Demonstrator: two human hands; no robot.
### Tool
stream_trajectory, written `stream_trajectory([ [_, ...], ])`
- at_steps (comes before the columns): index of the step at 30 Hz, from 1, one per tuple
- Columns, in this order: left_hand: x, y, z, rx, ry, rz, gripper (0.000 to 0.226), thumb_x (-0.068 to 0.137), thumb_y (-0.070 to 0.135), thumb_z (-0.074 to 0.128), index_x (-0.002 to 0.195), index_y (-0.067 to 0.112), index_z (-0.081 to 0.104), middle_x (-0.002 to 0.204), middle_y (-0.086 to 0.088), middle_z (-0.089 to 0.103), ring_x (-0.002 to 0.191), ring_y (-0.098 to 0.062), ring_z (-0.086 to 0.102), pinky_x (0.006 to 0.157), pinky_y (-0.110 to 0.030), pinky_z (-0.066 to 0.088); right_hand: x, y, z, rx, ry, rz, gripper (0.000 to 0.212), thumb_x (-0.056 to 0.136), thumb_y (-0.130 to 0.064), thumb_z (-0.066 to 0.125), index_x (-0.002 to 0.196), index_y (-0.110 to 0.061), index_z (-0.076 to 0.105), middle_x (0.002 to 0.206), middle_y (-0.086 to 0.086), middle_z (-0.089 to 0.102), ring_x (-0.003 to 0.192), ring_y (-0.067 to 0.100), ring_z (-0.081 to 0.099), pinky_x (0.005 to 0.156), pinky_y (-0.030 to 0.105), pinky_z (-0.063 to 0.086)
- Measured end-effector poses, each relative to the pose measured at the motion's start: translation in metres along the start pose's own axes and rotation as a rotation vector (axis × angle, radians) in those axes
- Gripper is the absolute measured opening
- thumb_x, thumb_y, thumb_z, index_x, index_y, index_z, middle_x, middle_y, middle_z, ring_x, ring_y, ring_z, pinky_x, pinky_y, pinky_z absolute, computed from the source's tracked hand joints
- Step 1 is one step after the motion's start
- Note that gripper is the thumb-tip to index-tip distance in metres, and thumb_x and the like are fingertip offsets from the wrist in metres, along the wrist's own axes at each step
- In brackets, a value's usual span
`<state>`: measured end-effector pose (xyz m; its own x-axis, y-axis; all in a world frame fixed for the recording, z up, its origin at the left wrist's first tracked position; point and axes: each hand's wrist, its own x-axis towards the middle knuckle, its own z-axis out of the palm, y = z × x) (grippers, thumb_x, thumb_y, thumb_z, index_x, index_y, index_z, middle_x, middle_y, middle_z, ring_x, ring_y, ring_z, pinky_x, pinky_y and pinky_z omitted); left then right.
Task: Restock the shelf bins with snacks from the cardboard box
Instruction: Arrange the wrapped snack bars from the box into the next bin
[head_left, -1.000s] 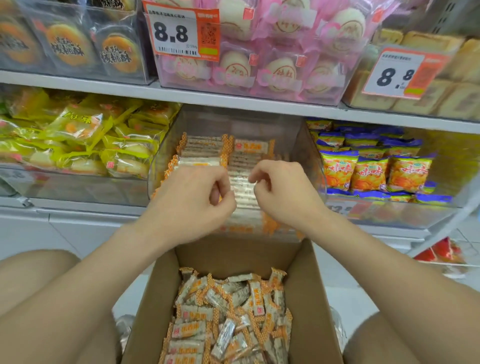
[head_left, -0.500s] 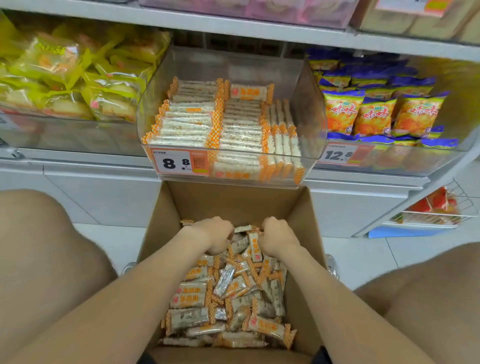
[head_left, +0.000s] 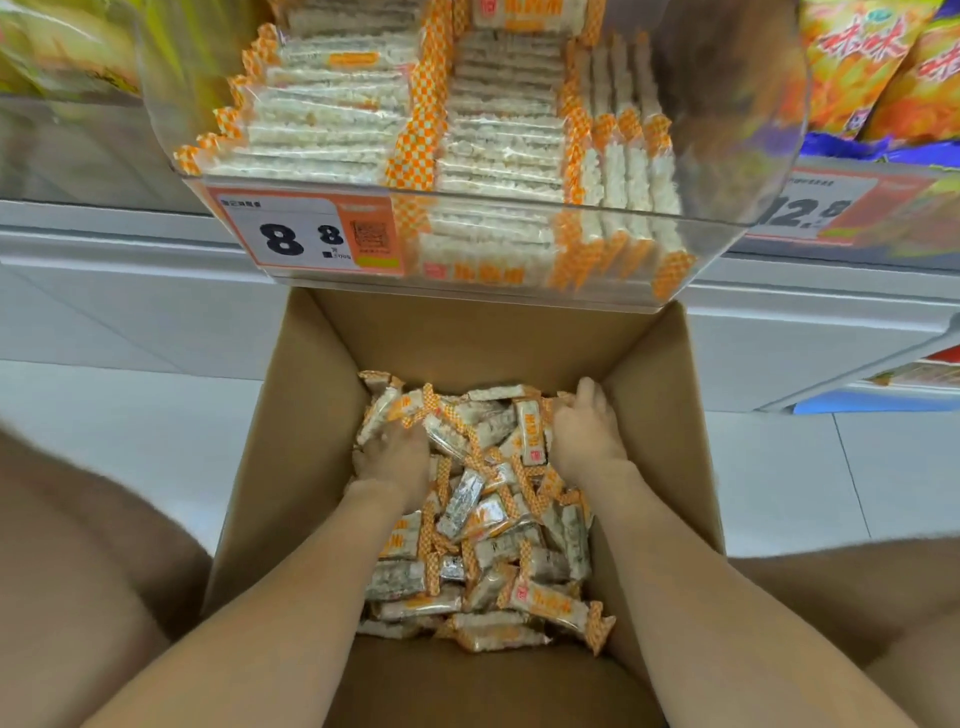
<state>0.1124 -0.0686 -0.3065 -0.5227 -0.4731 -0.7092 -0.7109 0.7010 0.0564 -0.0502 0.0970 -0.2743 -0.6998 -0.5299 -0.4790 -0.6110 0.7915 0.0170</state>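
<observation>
Your left hand (head_left: 392, 460) lies knuckles-up on the loose snack bars (head_left: 483, 525). Its fingers are sunk among crinkly clear wrappers with orange checked ends, so you cannot tell its grip. Your right hand (head_left: 587, 439) curls down at the pile's far right, fingertips likewise hidden. Both are inside the matte brown cardboard box (head_left: 311, 415). Beyond, the clear round-cornered shelf bin (head_left: 748, 156) holds the shelved bars (head_left: 337, 119) in flat rows behind a price tag (head_left: 306, 234).

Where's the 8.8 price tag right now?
Head view, upper left of centre: the 8.8 price tag sits on the front left of the clear bin, just above the far wall of the cardboard box.
</observation>
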Motion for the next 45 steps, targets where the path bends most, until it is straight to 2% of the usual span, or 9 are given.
stream_trajectory([
  [7,0.002,-0.002,0.005,0.211,0.087,0.047,0.056,0.095,0.005,0.067,0.147,0.020,0.048,0.156,-0.014,0.028,0.145,-0.044,0.030,0.115,-0.051,0.037,-0.004,-0.001,0.003,-0.030,0.323,-0.125,0.030,0.092,0.003,0.059,0.112,-0.014,0.074,0.121,0.007,0.059,0.107,0.028,0.060,0.095,0.039,0.047],
  [11,0.003,-0.005,0.007,0.197,0.157,0.117,0.030,0.100,0.023,0.066,0.129,0.028,0.060,0.145,-0.007,0.041,0.137,-0.039,0.034,0.113,-0.051,0.029,-0.012,-0.004,-0.007,0.499,0.385,-0.137,0.031,0.100,-0.009,0.058,0.125,-0.025,0.066,0.117,0.000,0.062,0.087,0.024,0.064,0.077,0.039,0.054],
  [15,-0.009,0.002,-0.017,-0.213,0.190,0.195,0.014,0.106,0.034,0.054,0.118,0.026,0.055,0.110,-0.007,0.068,0.110,-0.032,0.061,0.097,-0.043,0.045,-0.033,-0.008,-0.032,0.808,0.186,-0.165,0.052,0.098,-0.006,0.053,0.142,-0.031,0.050,0.120,0.001,0.062,0.056,0.007,0.054,0.060,0.027,0.047],
  [21,-0.062,0.002,-0.081,-0.830,-0.041,0.195,0.033,0.106,0.007,0.045,0.129,0.018,0.066,0.080,-0.007,0.066,0.048,-0.013,0.059,0.047,-0.022,0.044,-0.063,0.001,-0.069,1.030,0.181,-0.118,0.019,0.090,-0.012,0.066,0.089,-0.028,0.077,0.088,-0.009,0.072,0.058,0.002,0.055,0.052,0.019,0.042],
  [24,-0.090,0.003,-0.104,-1.083,-0.260,0.287,0.040,0.103,0.002,0.043,0.121,0.015,0.076,0.108,-0.015,0.077,0.092,-0.025,0.078,0.077,-0.040,0.064,-0.076,-0.002,-0.082,0.954,0.118,-0.258,0.021,0.085,-0.011,0.073,0.093,-0.030,0.079,0.086,-0.009,0.075,0.046,0.004,0.052,0.048,0.022,0.041],
  [27,-0.109,0.000,-0.118,-1.024,-0.238,0.377,0.031,0.098,0.036,0.060,0.119,0.021,0.078,0.118,-0.004,0.075,0.109,-0.023,0.071,0.100,-0.052,0.056,-0.087,-0.009,-0.094,0.868,0.165,-0.335,0.022,0.083,-0.021,0.074,0.099,-0.036,0.079,0.097,-0.011,0.077,0.054,0.000,0.055,0.056,0.025,0.046],
  [32,-0.148,-0.008,-0.149,-0.592,0.005,0.561,0.037,0.082,0.041,0.087,0.118,0.038,0.075,0.109,0.009,0.077,0.098,-0.020,0.073,0.094,-0.047,0.057,-0.115,-0.012,-0.132,0.539,0.257,-0.507,0.021,0.083,-0.035,0.076,0.103,-0.032,0.070,0.108,-0.010,0.056,0.091,0.006,0.059,0.085,0.031,0.053],
  [36,-0.183,-0.007,-0.191,-0.155,0.211,0.641,0.050,0.077,0.054,0.086,0.120,0.038,0.067,0.117,0.021,0.066,0.109,0.002,0.062,0.100,-0.034,0.053,-0.152,-0.023,-0.168,0.232,0.280,-0.698,0.040,0.087,-0.038,0.063,0.120,-0.027,0.043,0.099,-0.004,0.056,0.085,0.018,0.057,0.074,0.046,0.051],
  [45,-0.226,-0.015,-0.272,-0.533,0.648,0.901,0.049,0.083,0.033,0.089,0.125,0.030,0.064,0.121,0.019,0.069,0.119,0.003,0.063,0.089,-0.016,0.046,-0.163,-0.019,-0.267,0.392,0.592,-0.678,0.048,0.097,-0.038,0.061,0.142,-0.023,0.057,0.133,-0.009,0.066,0.119,0.007,0.060,0.100,0.027,0.048],
])
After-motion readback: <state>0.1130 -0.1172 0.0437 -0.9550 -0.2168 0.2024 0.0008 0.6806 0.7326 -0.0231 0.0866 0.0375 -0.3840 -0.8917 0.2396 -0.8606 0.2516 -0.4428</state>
